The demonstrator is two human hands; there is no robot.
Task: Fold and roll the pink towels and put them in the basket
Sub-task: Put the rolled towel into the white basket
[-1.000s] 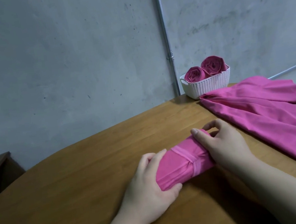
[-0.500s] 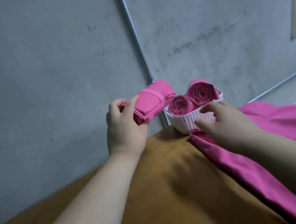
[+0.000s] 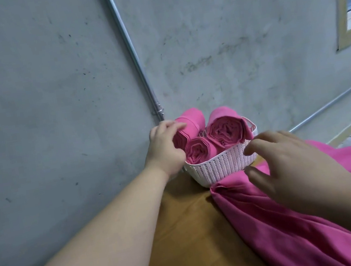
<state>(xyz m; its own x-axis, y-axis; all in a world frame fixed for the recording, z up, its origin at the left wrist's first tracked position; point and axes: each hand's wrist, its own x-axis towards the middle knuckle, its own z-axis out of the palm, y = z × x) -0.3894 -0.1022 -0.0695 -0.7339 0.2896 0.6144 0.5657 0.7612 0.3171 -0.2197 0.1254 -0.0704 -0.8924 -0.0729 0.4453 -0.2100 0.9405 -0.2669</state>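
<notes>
Pink rolled towel (image 3: 189, 123) is clasped by the left grip (image 3: 164, 150), fingers curled round its near end, at the rear left of the white basket (image 3: 219, 167); whether it rests inside cannot be told. A small roll (image 3: 198, 151) and a large roll (image 3: 227, 130) stand on end in the basket. Right grip (image 3: 289, 163) is released, fingers spread above the unfolded towel (image 3: 288, 230), which lies on the wooden counter (image 3: 186, 234) against the basket's front.
</notes>
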